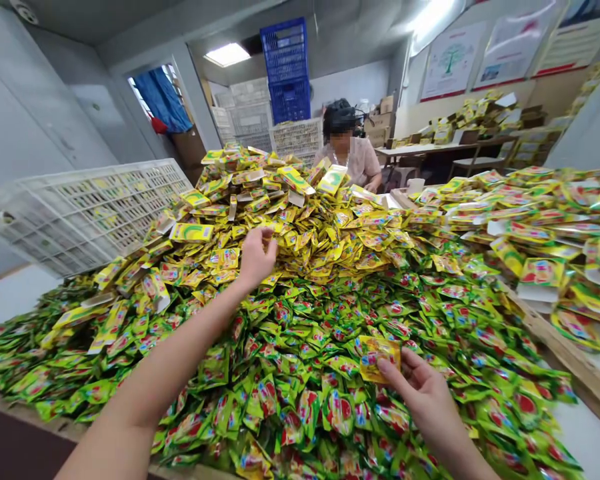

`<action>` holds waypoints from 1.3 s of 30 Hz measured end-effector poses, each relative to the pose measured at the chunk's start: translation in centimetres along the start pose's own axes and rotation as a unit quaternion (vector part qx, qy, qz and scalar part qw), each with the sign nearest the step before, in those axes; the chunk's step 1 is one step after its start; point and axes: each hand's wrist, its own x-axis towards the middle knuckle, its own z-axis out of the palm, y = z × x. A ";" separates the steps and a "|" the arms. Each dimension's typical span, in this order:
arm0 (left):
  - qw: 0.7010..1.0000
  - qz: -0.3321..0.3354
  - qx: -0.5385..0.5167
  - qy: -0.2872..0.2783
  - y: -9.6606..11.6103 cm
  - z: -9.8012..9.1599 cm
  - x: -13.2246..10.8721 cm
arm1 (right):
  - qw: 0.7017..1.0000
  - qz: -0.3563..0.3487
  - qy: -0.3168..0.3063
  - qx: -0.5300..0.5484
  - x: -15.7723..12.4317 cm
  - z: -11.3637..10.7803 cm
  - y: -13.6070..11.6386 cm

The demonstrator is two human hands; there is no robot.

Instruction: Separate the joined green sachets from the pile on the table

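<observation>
My right hand (423, 387) pinches a small yellow sachet (377, 359) between thumb and fingers, above the heap of green sachets (325, 340). Farther forward and left, my left hand (259, 255) is over the near slope of the yellow sachets (320, 240). Its thumb stands apart from the bent fingers, and no held item shows there; the far fingertips are partly hidden. Printed yellow cartons (193, 232), some with open white flaps, lie on top of the yellow heap.
A white plastic crate (100, 207) leans at the left, full of packs. More yellow cartons (540, 267) are piled on the right, behind a wooden strip (565, 350). A person (350, 150) sits across the heap. Blue crates (286, 70) are stacked behind.
</observation>
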 end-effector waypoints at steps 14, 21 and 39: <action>0.973 0.036 0.226 -0.035 -1.0 -0.2 7.5 | 0.998 0.006 0.024 0.059 1.6 -0.8 -0.9; 0.895 0.438 -0.024 -0.082 2.1 -1.3 -10.4 | 0.967 0.104 -0.149 0.180 0.4 -1.1 -1.9; 0.992 0.084 0.024 -0.090 8.5 2.3 -20.3 | 0.990 -0.085 -0.110 0.000 -1.3 -0.5 -2.9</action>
